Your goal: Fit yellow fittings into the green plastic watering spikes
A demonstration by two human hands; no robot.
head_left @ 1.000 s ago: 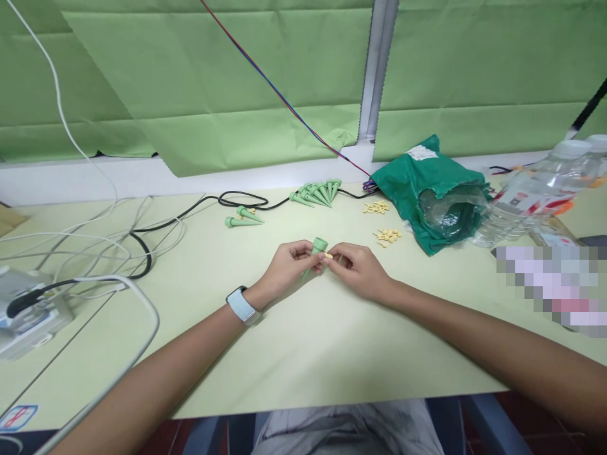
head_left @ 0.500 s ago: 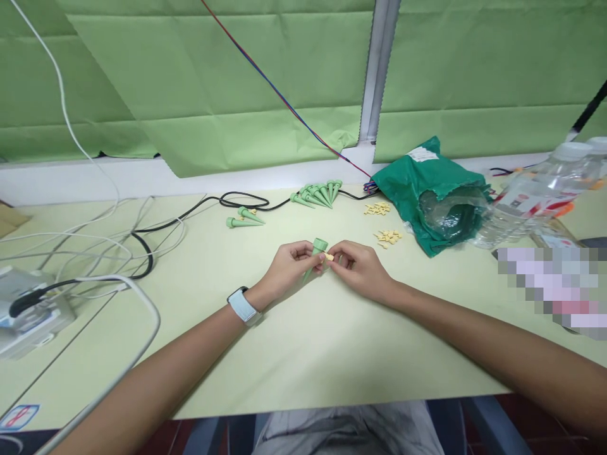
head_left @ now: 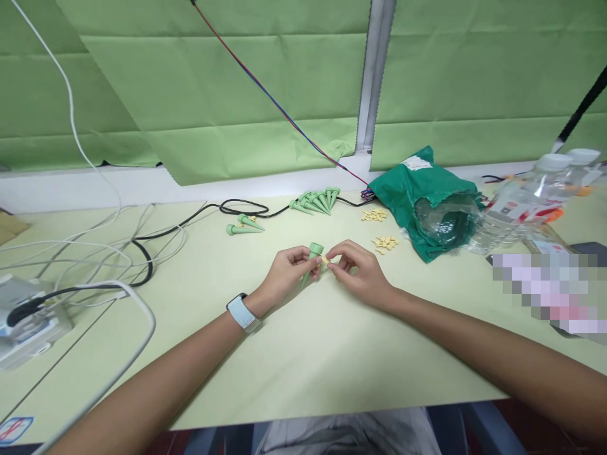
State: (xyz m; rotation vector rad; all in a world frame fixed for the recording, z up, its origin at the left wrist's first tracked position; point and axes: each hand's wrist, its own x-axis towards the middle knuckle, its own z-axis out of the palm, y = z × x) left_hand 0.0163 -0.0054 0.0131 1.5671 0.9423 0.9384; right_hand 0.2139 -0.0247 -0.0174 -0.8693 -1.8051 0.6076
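Observation:
My left hand [head_left: 290, 270] is closed around a green plastic spike [head_left: 315, 249], its wide capped end up and its point slanting down. Between thumb and finger, my right hand [head_left: 359, 272] pinches a small yellow plastic piece [head_left: 325, 260] against the spike's side. My fingers partly cover both parts. Several more green spikes [head_left: 317, 201] lie in a bunch at the back of the table, and another small group of spikes [head_left: 244, 229] lies to the left with yellow bits beside them. Two small piles of yellow pieces, a rear pile [head_left: 374, 215] and a nearer pile [head_left: 386, 243], lie right of my hands.
A torn green plastic bag [head_left: 427, 208] sits at the back right, beside clear water bottles [head_left: 531, 189]. White and black cables [head_left: 142, 253] tangle across the left side near a white power strip [head_left: 33, 316]. Green paper [head_left: 260, 95] covers the wall behind.
The view has tilted slightly. Both hands stay together in nearly the same place, with the yellow piece still at the side of the green spike.

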